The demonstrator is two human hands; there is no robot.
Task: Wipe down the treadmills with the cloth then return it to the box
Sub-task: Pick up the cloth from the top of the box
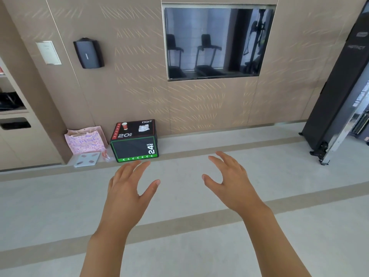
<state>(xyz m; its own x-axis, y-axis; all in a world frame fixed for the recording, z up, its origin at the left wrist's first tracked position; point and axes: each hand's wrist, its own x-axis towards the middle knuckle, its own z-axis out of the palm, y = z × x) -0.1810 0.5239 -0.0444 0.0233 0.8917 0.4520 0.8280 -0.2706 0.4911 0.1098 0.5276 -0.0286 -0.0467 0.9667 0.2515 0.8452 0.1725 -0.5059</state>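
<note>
A crumpled white cloth (pixel 143 128) lies on top of a black plyo box (pixel 134 148) that stands on the floor against the beige wall. My left hand (pixel 127 186) is held out over the floor just in front of the box, fingers spread and holding nothing. My right hand (pixel 229 180) hovers to the right of it, also open with nothing in it. Neither hand touches the cloth or the box. Two treadmills appear only as reflections in the dark wall screen (pixel 215 43).
A red paper cup (pixel 124 126) stands on the box beside the cloth. A pink gift bag (pixel 84 141) and a flat scale (pixel 86 159) sit left of the box. A tall black machine frame (pixel 337 108) stands at the right. A speaker (pixel 88 53) hangs on the wall.
</note>
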